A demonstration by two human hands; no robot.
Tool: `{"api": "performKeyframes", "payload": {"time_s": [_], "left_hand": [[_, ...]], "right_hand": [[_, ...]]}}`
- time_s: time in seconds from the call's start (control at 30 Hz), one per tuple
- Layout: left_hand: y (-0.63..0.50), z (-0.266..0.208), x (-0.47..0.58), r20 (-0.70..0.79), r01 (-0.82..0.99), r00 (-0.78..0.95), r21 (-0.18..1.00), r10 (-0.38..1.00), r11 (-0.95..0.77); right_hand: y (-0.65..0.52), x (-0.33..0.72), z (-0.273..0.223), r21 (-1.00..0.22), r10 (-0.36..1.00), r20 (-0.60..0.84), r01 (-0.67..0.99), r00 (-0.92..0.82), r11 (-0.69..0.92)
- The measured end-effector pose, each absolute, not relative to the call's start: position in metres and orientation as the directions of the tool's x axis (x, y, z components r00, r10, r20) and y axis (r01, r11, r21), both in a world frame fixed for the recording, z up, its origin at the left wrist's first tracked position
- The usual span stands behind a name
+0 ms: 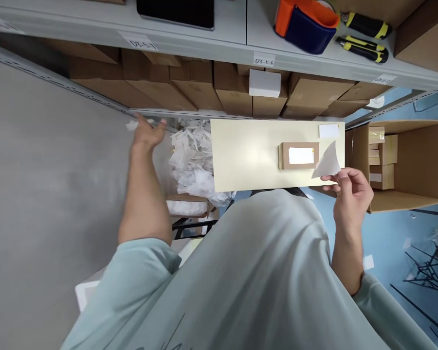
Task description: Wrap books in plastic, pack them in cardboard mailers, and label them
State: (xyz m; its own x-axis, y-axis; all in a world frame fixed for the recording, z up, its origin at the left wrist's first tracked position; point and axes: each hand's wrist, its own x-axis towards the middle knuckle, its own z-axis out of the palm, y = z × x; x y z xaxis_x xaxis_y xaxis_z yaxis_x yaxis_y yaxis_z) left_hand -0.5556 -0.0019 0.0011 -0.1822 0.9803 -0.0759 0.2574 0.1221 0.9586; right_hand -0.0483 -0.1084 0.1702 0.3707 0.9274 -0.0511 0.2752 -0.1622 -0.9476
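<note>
My right hand (351, 194) pinches a white paper label (327, 161) by its lower corner, at the right end of a narrow cream table (246, 155). Just left of the label lies a small brown cardboard box (299, 155) with a white label stuck on its top. Reaching far out to the left, my left hand (148, 132) is open, thumb apart from the fingers. A white paper scrap (132, 126) is beside its fingers; whether they touch it I cannot tell.
A heap of crumpled white paper (191, 155) fills the space left of the table. Cardboard boxes (197, 85) line the shelf behind. A large open carton (419, 167) with several small boxes stands right. Utility knives (367, 25) lie on the upper shelf.
</note>
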Motion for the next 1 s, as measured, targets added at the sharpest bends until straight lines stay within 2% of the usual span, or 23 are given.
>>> {"api": "performKeyframes", "payload": {"time_s": [0.1, 0.13, 0.2, 0.27, 0.33, 0.37, 0.43, 0.53, 0.7, 0.77, 0.83, 0.9, 1.0], "left_hand": [[0.014, 0.007, -0.54, 0.056, 0.278, -0.326, 0.96, 0.944, 0.039], [0.013, 0.009, -0.521, 0.06, 0.259, -0.351, 0.965, 0.934, 0.036], [0.002, 0.015, -0.459, -0.031, 0.161, -0.346, 0.983, 0.938, 0.092], [-0.02, 0.022, -0.378, -0.243, -0.031, -0.228, 0.97, 0.943, 0.243], [-0.049, 0.033, -0.293, -0.323, -0.11, -0.057, 0.943, 0.945, 0.315], [-0.063, 0.039, -0.254, -0.365, -0.211, 0.038, 0.907, 0.93, 0.365], [-0.085, 0.052, -0.189, -0.401, -0.382, 0.092, 0.831, 0.912, 0.404], [-0.098, 0.062, -0.123, -0.418, -0.491, -0.029, 0.797, 0.908, 0.351], [-0.094, 0.051, -0.068, -0.48, -0.469, -0.177, 0.809, 0.859, 0.355], [-0.091, 0.045, -0.056, -0.497, -0.45, -0.218, 0.815, 0.84, 0.365], [-0.089, 0.043, -0.048, -0.487, -0.411, -0.239, 0.835, 0.84, 0.367], [-0.089, 0.045, -0.045, -0.46, -0.349, -0.226, 0.861, 0.859, 0.37], [-0.091, 0.052, -0.045, -0.431, -0.269, -0.163, 0.885, 0.887, 0.38]], "right_hand": [[-0.112, -0.038, 0.162, -0.948, 0.93, -0.061, 0.269, 0.362, -0.167], [-0.112, -0.034, 0.159, -0.948, 0.93, -0.058, 0.271, 0.362, -0.164], [-0.11, -0.024, 0.15, -0.945, 0.932, -0.023, 0.296, 0.362, -0.138], [-0.106, -0.012, 0.141, -0.921, 0.938, 0.071, 0.384, 0.339, -0.069], [-0.1, 0.002, 0.13, -0.846, 0.947, 0.209, 0.53, 0.245, 0.05], [-0.097, 0.01, 0.125, -0.79, 0.949, 0.27, 0.601, 0.166, 0.119], [-0.093, 0.026, 0.111, -0.674, 0.945, 0.328, 0.697, -0.015, 0.245], [-0.092, 0.051, 0.09, -0.589, 0.932, 0.28, 0.724, -0.232, 0.358], [-0.095, 0.095, 0.068, -0.613, 0.879, 0.163, 0.652, -0.448, 0.446], [-0.091, 0.115, 0.068, -0.682, 0.855, 0.112, 0.587, -0.506, 0.437], [-0.081, 0.138, 0.072, -0.795, 0.878, 0.068, 0.506, -0.474, 0.335], [-0.065, 0.161, 0.076, -0.875, 0.946, 0.025, 0.45, -0.324, 0.178], [-0.037, 0.188, 0.076, -0.905, 0.989, -0.052, 0.424, -0.137, 0.011]]}}
